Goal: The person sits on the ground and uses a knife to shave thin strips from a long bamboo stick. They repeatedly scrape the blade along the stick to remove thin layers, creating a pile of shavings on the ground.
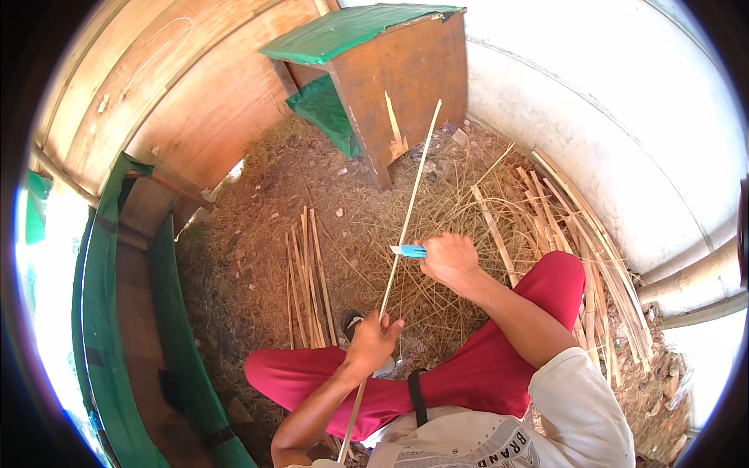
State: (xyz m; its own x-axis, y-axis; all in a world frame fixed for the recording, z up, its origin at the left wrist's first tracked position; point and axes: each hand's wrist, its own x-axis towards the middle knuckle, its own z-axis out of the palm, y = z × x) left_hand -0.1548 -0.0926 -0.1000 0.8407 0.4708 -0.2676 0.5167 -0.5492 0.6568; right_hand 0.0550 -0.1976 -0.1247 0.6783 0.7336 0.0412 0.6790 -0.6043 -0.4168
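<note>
Left hand [374, 343], 6 o'clock: fingers closed narrow around a long, thin, pale bamboo-like strip [391, 281]. Right hand [451, 257], just off centre toward 3: fingers curled tight on a blue-handled cutter knife [412, 251], blade pointing to 9, crossing the strip; can't tell if it bites. Writing: dark printed lettering, partly legible, on the off-white cloth shirt [581, 402], 5 o'clock. Strip runs mid-view, long axis straight, tilted, far end toward 1, near end between 6 and 7.
</note>
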